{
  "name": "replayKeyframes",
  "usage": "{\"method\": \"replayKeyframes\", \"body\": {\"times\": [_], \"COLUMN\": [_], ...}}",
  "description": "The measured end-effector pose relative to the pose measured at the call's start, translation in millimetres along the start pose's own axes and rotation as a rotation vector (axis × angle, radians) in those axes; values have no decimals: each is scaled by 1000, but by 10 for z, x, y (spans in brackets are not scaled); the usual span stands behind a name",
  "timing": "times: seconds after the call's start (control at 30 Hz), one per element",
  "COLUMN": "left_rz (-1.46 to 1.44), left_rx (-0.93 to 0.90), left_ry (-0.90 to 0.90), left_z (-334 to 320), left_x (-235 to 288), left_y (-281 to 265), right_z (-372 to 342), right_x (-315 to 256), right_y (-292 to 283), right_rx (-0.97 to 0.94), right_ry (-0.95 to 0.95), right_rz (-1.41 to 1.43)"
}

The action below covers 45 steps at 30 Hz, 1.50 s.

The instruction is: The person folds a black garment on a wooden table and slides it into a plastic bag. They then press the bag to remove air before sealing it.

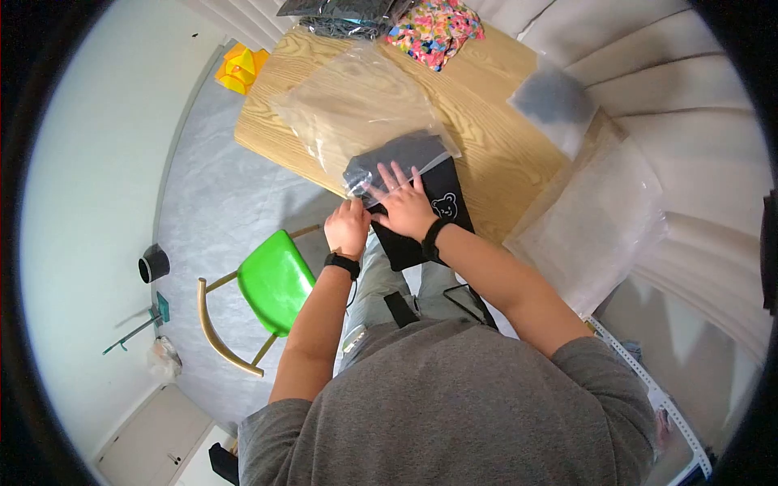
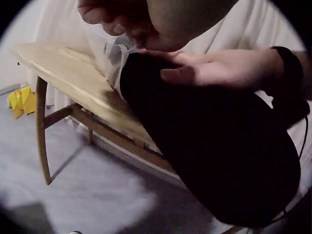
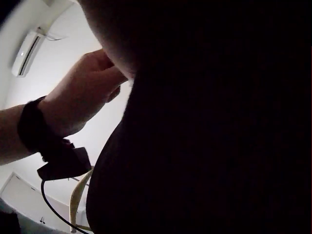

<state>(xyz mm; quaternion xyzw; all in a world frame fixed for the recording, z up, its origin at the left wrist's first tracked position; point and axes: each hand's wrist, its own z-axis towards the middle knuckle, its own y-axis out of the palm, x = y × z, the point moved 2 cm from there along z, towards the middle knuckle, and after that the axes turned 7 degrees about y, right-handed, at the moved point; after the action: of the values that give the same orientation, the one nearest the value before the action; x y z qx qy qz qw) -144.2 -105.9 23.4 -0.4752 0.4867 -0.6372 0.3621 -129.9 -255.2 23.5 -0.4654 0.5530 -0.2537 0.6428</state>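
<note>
A folded black cloth item with a white bear face print lies at the table's near edge, its far part inside a clear plastic bag. Its near part hangs over the edge toward the person's legs. My left hand pinches the bag's mouth at the left corner, fingers curled. With fingers spread, my right hand presses on the cloth at the bag's mouth. In the left wrist view the dark cloth hangs down below both hands. The right wrist view is mostly filled by the dark cloth.
On the wooden table a colourful patterned cloth and dark packaged items lie at the far end. More clear plastic bags lie to the right. A green chair stands at the left, close to the left forearm.
</note>
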Motion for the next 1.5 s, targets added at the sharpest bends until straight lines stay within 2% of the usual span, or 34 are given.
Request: {"method": "replayKeyframes", "body": {"times": [0.03, 0.13, 0.2, 0.23, 0.27, 0.3, 0.33, 0.4, 0.47, 0.5, 0.57, 0.6, 0.67, 0.8, 0.87, 0.9, 1.0, 1.03, 1.13, 1.2, 1.33, 1.47, 1.5], "left_rz": [17, 62, 152, 148, 99, 50, 44, -14, -66, -126, -222, -223, -289, -323, -317, -312, -328, -367, -406, -378, -349, -365, -323], "left_rx": [-42, -128, -143, -141, -70, 1, 3, 166, 192, 169, 98, 99, -20, -19, -29, -24, -94, -148, -257, -215, -207, -181, -240], "left_ry": [46, 96, -65, -63, -110, -157, -156, -166, -199, -247, -341, -338, -355, -345, -292, -290, -271, -254, -172, -84, -185, -158, -151], "left_z": [-36, -126, -112, -120, -96, -75, -59, -73, -84, -98, -97, -92, -76, -57, -23, -5, -26, -30, -1, 15, 53, 63, 69], "left_x": [22, -21, -86, -98, -88, -87, -82, -79, -81, -97, -116, -139, -186, -271, -317, -337, -424, -452, -414, -383, -332, -367, -387], "left_y": [8, 144, 193, 217, 178, 147, 127, 90, 123, 154, 207, 242, 346, 468, 503, 482, 446, 467, 365, 387, 346, 239, 183], "right_z": [73, 123, 115, 98, 78, 2, -70, -282, -587, -722, -957, -1008, -1029, -785, -677, -574, -349, -298, -67, 73, 252, 343, 378], "right_x": [42, -1, 19, 39, 76, 88, 169, 393, 678, 728, 888, 922, 942, 929, 843, 760, 777, 887, 946, 993, 921, 754, 817], "right_y": [94, 94, 92, 87, 75, -31, -110, -279, -428, -445, -358, -255, -97, -9, -3, -164, -379, -269, -395, -358, -365, -435, -343], "right_rx": [-50, -16, -4, -24, -44, 42, 41, 61, 130, 124, 14, 17, -24, -81, -390, -475, -495, -607, -598, -555, -481, -468, -474], "right_ry": [39, 88, 82, 43, 5, -74, -74, -230, 65, 64, 726, 727, 664, 601, 758, 788, 823, 861, 810, 785, 840, 932, 935], "right_rz": [-55, -48, -46, -1, 42, 29, 22, 349, 289, 285, 670, 669, 850, 988, 1332, 1310, 1395, 1464, 1375, 1346, 1411, 1517, 1513]}}
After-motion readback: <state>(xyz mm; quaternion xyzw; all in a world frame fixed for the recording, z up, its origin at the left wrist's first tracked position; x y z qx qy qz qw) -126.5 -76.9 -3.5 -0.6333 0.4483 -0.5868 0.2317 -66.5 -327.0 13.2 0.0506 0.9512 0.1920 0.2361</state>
